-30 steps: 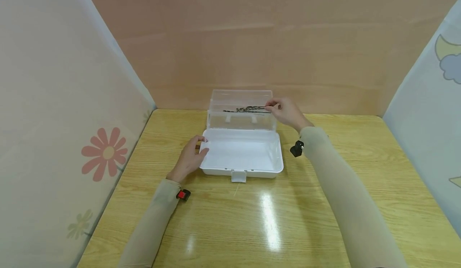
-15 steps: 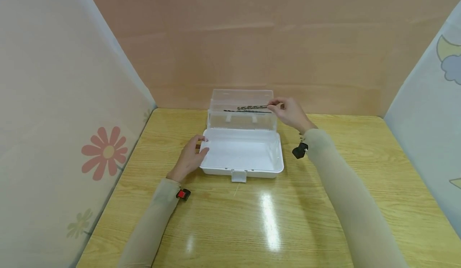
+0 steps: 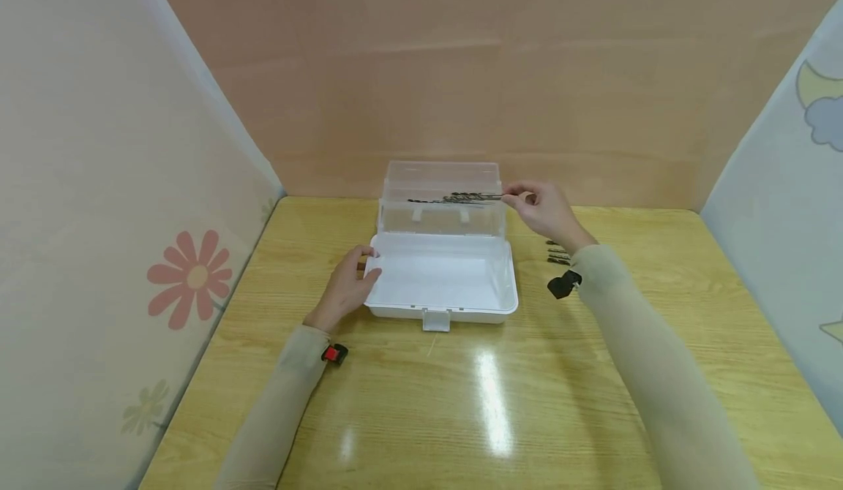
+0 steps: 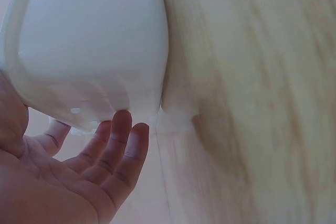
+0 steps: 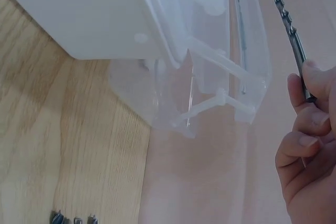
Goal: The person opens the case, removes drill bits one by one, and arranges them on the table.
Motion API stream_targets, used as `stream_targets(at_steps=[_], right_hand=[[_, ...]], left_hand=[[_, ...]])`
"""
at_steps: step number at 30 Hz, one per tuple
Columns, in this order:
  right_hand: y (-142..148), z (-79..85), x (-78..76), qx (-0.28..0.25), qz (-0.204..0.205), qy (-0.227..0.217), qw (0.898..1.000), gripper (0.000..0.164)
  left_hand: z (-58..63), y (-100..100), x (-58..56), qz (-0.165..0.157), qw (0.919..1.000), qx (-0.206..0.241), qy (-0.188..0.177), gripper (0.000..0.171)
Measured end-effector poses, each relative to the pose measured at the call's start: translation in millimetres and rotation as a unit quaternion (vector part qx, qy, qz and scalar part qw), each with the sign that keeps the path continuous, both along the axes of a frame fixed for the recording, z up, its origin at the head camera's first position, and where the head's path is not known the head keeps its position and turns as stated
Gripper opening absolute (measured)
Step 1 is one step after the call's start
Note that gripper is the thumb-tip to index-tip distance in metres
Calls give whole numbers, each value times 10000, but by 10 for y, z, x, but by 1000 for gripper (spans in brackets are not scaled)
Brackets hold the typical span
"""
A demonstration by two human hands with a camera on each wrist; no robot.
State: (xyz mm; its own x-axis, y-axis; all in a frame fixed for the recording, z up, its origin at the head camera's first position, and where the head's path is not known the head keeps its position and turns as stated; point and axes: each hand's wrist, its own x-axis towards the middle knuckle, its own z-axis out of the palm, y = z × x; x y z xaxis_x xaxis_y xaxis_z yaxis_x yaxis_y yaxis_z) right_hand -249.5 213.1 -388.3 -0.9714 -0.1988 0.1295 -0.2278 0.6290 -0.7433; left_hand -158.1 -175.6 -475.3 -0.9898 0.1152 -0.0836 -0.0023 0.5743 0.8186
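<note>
My right hand (image 3: 543, 208) pinches a dark twisted drill bit (image 5: 285, 17) between thumb and fingers. It is held sideways by its shank above the right end of the raised clear tray. One more drill bit (image 5: 241, 35) lies in that clear tray (image 3: 441, 221). The white plastic storage box (image 3: 511, 307) stands with its lid raised and its lower compartment in plain view. My left hand (image 3: 345, 284) grips the box's left end, thumb over the rim and fingers (image 4: 119, 135) bent around the outer wall.
Several more drill bits (image 3: 558, 256) lie on the wooden table (image 3: 421, 409) right of the box, partly hidden by my right sleeve. A latch (image 3: 436, 321) hangs down at the box's front. An orange-brown backdrop (image 3: 461, 73) stands close behind the box.
My right hand has drawn slightly to the right with the drill bit, bringing the bits on the table into view. My left hand and the box have stayed in place.
</note>
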Motion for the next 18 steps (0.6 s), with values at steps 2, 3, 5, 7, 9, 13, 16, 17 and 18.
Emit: stream_targets(at_steps=[2, 3, 5, 7, 9, 13, 16, 17, 18], right_hand=[[25, 8, 32, -16, -6, -18, 10000, 24], [37, 7, 46, -28, -3, -21, 10000, 23], [65, -1, 71, -13, 0, -41, 10000, 24], [86, -27, 94, -5, 5, 30, 10000, 23], [105, -62, 125, -59, 63, 162, 9998, 22], [166, -126, 241, -190, 201, 312, 9991, 21], [247, -160, 359, -167, 209, 233, 9994, 22], [277, -173, 393, -157, 185, 215, 9995, 21], [302, -178, 425, -152, 168, 196, 9996, 22]], left_hand=[[6, 1, 2, 4, 10000, 4, -9, 36], [9, 3, 4, 7, 10000, 10, -14, 36], [15, 5, 8, 0, 10000, 23, -25, 36], [13, 0, 12, -4, 10000, 29, -15, 36], [13, -5, 18, -16, 10000, 38, -8, 36], [16, -3, 21, -27, 10000, 46, 8, 35], [9, -4, 19, -44, 10000, 29, 5, 34], [6, -6, 18, -44, 10000, 36, 8, 34], [1, -9, 16, -47, 10000, 36, 21, 34]])
